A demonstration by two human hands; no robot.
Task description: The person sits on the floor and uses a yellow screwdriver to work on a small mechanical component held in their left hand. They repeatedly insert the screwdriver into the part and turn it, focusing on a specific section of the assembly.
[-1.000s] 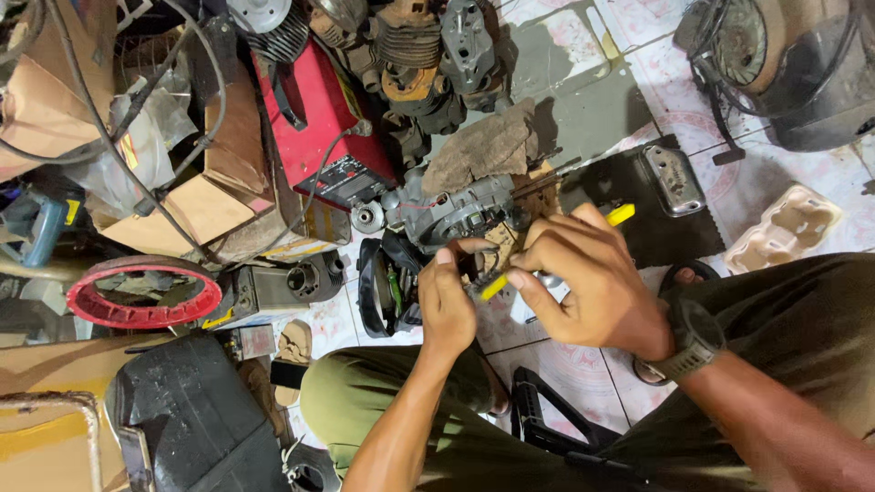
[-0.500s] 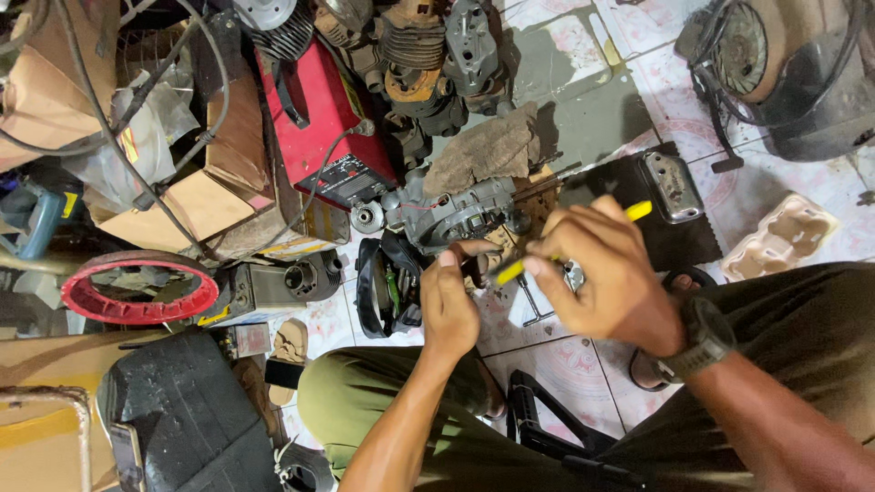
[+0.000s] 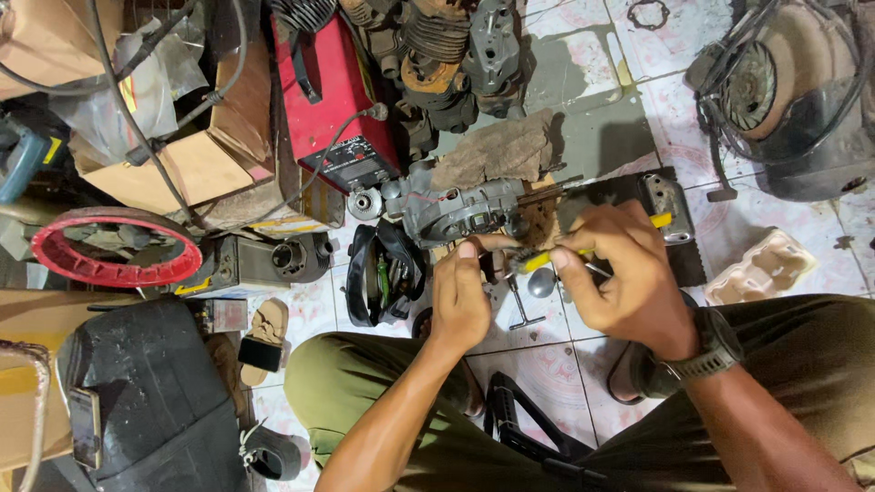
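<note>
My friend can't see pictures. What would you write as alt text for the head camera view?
Seen from above, a person's right hand holds a yellow-handled tool against a grey metal engine casing, while the left hand steadies a small part beside it. Around them on the tiled floor sit a red box-shaped machine, a red plastic ring and cardboard boxes.

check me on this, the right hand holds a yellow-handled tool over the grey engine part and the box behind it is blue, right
Not quite. The box behind the grey engine part is red, not blue, as the head view shows. The rest holds: the right hand grips a yellow-handled tool beside the left hand, just over that engine part.
</note>
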